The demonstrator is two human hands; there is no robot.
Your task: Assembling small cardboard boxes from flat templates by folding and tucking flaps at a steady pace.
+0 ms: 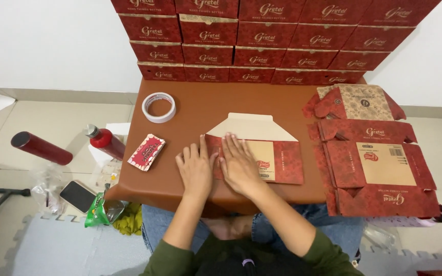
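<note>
1. At the centre of the frame, on the brown tabletop [200, 102], lies a flat red carton [269, 153] with a pale flap pointing toward the top of the picture.
2. Left hand [195, 168] lies palm down, fingers spread and flat, across the carton's left edge; part of the hand rests on bare tabletop. Its grip is fully open and closes on nothing.
3. Right hand [239, 163] lies palm down just beside the left, wholly on the carton's left part, fingers straight and together. Its grip is likewise fully open; it presses, but grasps nothing.
4. Most of the carton stretches to the right of both hands, toward mid-frame right, uncovered.
5. A stack of unfolded carton blanks [379, 158] fills the right of the frame, well apart from the hands and overhanging the tabletop's edge.
6. Along the top of the frame stands a wall of finished red boxes [262, 41], several rows high, at the tabletop's far edge.
7. A tape roll [159, 107] sits upper left of the hands; a small red card [146, 152] lies near the left hand.
8. On the floor at left are a red bottle [106, 140], a red cylinder [41, 148], a phone [78, 195] and a green packet [95, 212].
</note>
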